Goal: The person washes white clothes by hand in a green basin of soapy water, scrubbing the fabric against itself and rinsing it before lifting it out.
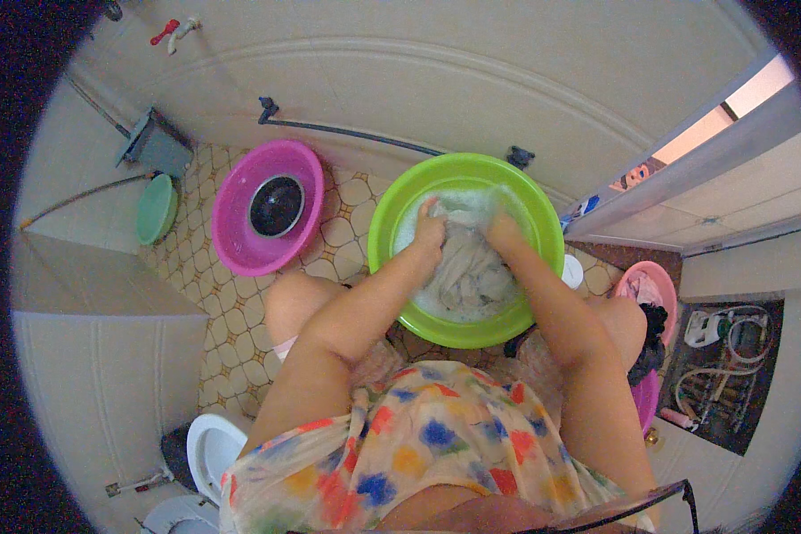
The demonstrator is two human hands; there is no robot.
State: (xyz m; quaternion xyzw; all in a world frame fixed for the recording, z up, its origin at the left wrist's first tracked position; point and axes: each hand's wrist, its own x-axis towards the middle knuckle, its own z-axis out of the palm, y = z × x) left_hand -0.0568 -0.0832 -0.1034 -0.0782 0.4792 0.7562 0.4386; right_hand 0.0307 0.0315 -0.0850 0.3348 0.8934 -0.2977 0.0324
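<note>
A round lime-green plastic basin (pixel 400 280) stands on the floor between my knees. Sudsy water fills part of it, and a wet greyish-white cloth (pixel 470 267) lies bunched in the foam. My left hand (pixel 430 232) grips the cloth along its left side, thumb raised. On the right, my right hand (pixel 504 230) is blurred and partly hidden by suds; it is at the cloth's far right edge, and its fingers cannot be made out.
To the left, a magenta basin (pixel 233 227) holds a dark round bowl (pixel 278 205). A light-green basin (pixel 157 210) leans near a grey bin (pixel 163 153). Behind my right knee are a pink basin (pixel 664 294) with clothes and black fabric (pixel 651 340). A white toilet (pixel 213 454) stands lower left.
</note>
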